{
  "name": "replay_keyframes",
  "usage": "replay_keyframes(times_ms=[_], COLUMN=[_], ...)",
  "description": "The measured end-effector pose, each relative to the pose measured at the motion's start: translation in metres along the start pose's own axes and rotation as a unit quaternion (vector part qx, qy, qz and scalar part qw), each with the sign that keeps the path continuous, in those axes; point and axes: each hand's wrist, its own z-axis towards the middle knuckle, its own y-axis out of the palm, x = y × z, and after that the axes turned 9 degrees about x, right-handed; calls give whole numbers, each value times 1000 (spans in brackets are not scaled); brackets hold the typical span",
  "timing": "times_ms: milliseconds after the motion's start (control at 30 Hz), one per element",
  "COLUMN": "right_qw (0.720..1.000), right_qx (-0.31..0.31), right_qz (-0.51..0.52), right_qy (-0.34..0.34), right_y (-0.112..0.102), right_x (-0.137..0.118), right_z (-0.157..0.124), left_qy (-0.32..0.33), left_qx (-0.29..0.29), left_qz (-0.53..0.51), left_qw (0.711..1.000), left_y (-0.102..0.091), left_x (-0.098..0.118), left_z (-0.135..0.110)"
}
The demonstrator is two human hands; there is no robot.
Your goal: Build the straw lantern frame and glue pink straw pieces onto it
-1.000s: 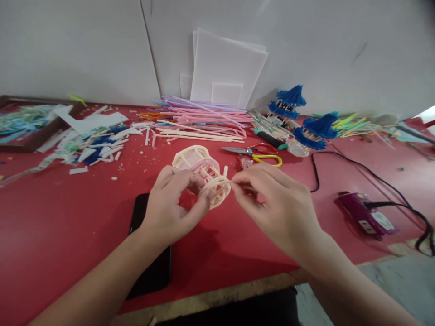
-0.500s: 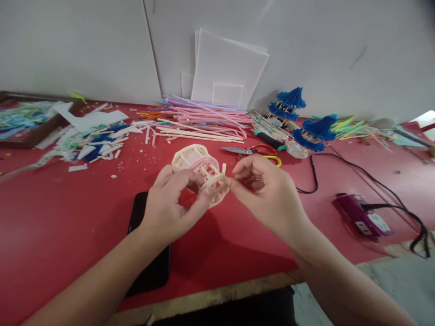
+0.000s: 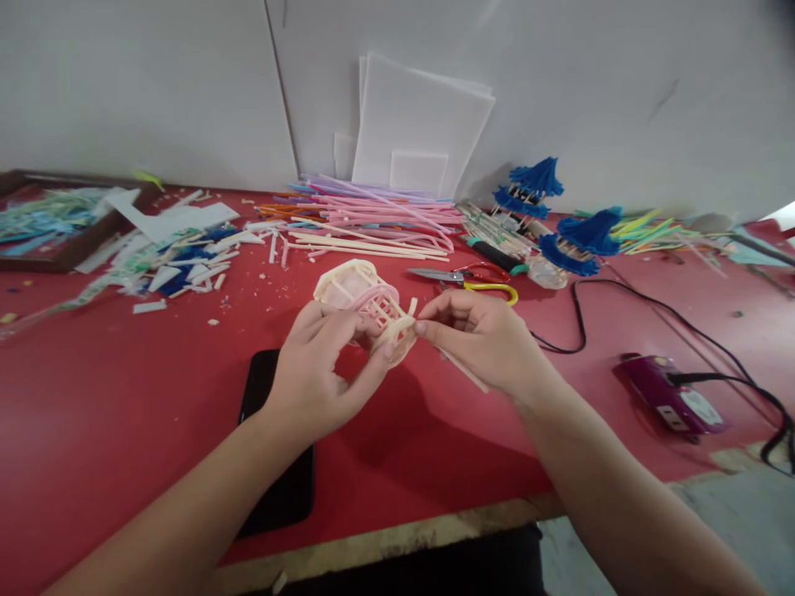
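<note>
A small openwork model (image 3: 348,285) of cream and pink straw-like strips is held above the red table, lying tilted on its side. My left hand (image 3: 323,364) is closed around its near end, thumb and fingers pressing the cream rim. At that rim, my right hand (image 3: 490,339) pinches a thin cream strip (image 3: 467,374) between thumb and fingertips. A length of this strip sticks out below the right hand. The model's underside is partly hidden by the left fingers. Just beyond the right hand lie scissors (image 3: 493,289) with a yellow and a red handle.
A black phone (image 3: 279,497) lies under my left wrist. Pink and cream straws (image 3: 385,217) are piled at the back, with scraps (image 3: 186,265) to the left. Two blue-roofed models (image 3: 584,236) stand back right. A purple power socket (image 3: 674,393) and black cable lie right.
My right hand's fingers have closed in on the model's rim, and the cream strip now shows below that hand. The model has turned slightly in my left hand.
</note>
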Motion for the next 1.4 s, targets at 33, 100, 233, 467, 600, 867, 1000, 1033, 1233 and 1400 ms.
replay_keyframes(times_ms=[33, 100, 233, 467, 600, 867, 1000, 1033, 1233, 1400], right_qw=[1000, 999, 993, 967, 981, 999, 996, 993, 969, 973], right_qx=[-5, -10, -15, -53, -54, -4, -44, -65, -161, -165], right_qz=[9, 34, 95, 182, 145, 49, -10, -36, -142, -134], right_qy=[9, 24, 68, 169, 118, -15, -77, -91, -121, -95], right_y=[0, 1, 2, 3, 4, -3, -15, -17, -13, -8], right_x=[2, 5, 9, 9, 10, -12, -32, -36, -50, -50], right_z=[1, 4, 7, 8, 7, 9, 18, 20, 31, 32], left_qy=[1, 0, -13, -23, -31, -106, -198, -224, -342, -313], left_qx=[3, 6, 7, 4, 3, 21, 28, 15, -85, -112], left_qz=[2, 1, -3, -7, -14, -136, -245, -265, -305, -246], left_qw=[1000, 1000, 1000, 1000, 999, 985, 949, 938, 885, 911], left_y=[0, 1, 1, 0, 0, -4, -3, -3, -9, -13], left_x=[0, 0, 1, 1, -1, 0, 6, 7, 10, 9], left_z=[0, 1, 1, 0, -1, 5, 11, 13, 19, 22])
